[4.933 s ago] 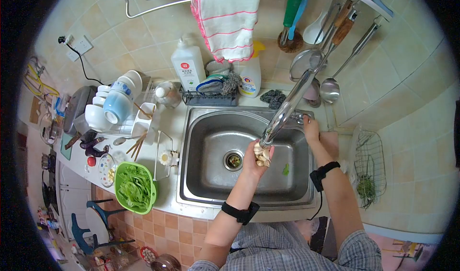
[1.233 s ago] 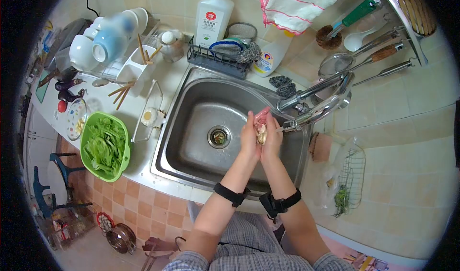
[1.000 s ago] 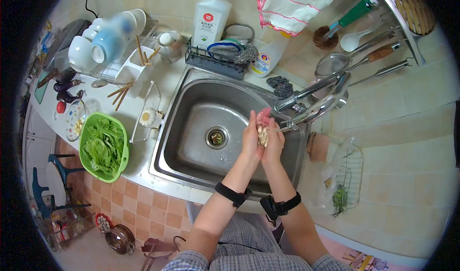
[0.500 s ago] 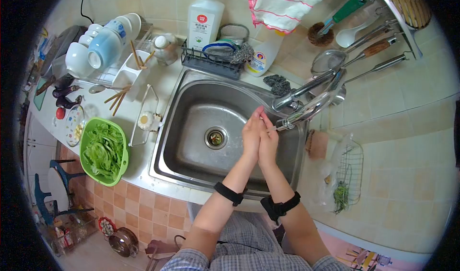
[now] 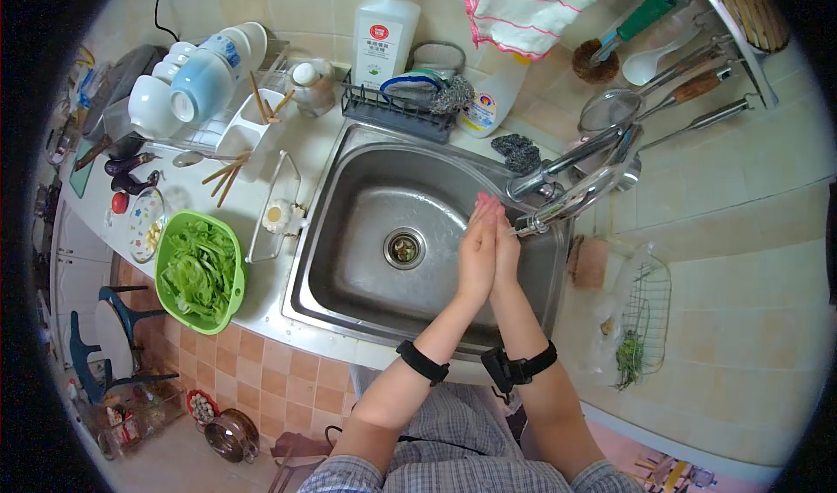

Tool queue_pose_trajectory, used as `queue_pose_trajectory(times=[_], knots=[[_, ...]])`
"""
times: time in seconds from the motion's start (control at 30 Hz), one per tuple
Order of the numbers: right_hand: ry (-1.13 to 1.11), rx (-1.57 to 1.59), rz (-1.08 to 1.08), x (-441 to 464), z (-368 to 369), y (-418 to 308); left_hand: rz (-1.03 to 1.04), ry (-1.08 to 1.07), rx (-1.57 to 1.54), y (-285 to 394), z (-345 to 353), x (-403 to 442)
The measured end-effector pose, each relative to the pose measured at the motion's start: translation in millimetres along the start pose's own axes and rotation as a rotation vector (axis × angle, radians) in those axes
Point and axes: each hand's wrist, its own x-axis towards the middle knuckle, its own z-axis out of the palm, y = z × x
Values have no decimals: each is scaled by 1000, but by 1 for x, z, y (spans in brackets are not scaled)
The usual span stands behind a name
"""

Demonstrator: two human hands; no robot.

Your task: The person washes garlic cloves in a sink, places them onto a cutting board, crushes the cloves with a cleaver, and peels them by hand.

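Observation:
Over the right half of the steel sink, my left hand and my right hand are pressed together, palm to palm, fingers pointing toward the faucet side. Both are closed around the garlic cloves, which show between the palms in the earlier views but are hidden now. The faucet's spout ends right beside my right hand, with a little water at its mouth. A drain with scraps in it lies left of my hands.
Left of the sink are a wire holder, a green basin of leafy greens, a dish rack with bowls, eggplants and a tomato. Bottles and a sponge caddy stand behind; utensils hang at the right.
My right hand has left the faucet handle and joined my left hand. The spout has swung right. My palms have closed over the garlic, and the view has shifted.

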Motion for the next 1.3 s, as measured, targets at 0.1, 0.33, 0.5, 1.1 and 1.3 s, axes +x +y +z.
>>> queue_pose_trajectory(times=[0.1, 0.33, 0.5, 1.1, 1.3], knots=[[22, 40, 47, -5, -2, -5, 8, 3, -73, -3, 6, -1], [99, 79, 26, -13, -13, 5, -128, -3, -144, 7, 10, 10], [149, 102, -25, -12, -10, 11, -218, -16, -260, 13, 9, 15], [4, -26, -15, -23, 14, -25, -229, 34, -119, 1, 6, 15], [2, -318, -240, -18, 4, -15, -461, 31, -573, 15, 6, 17]])
